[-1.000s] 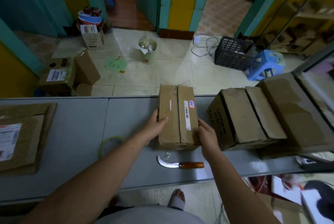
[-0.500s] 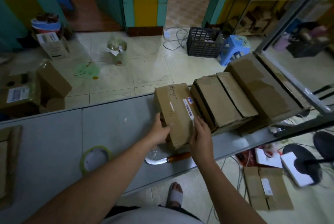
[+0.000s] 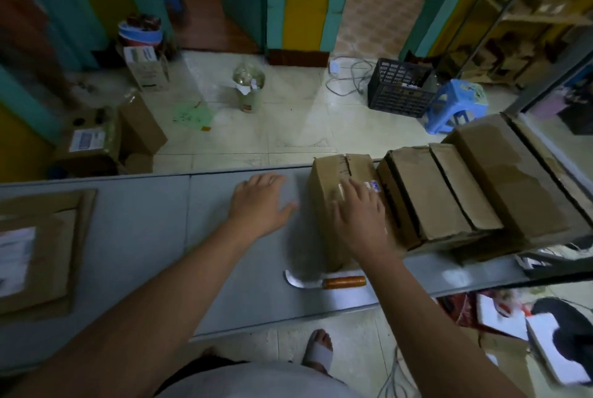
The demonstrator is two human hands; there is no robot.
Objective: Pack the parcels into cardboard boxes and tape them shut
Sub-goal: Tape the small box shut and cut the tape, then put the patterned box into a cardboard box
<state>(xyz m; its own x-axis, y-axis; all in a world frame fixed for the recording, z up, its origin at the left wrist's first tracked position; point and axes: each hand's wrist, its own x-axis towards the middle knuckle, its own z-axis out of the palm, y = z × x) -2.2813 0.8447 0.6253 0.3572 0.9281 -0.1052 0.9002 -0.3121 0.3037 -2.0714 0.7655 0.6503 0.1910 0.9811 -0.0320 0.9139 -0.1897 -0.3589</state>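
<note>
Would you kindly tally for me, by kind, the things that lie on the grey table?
Upright cardboard boxes: 3
Flat cardboard pile: 1
Knife: 1
Total: 5
</note>
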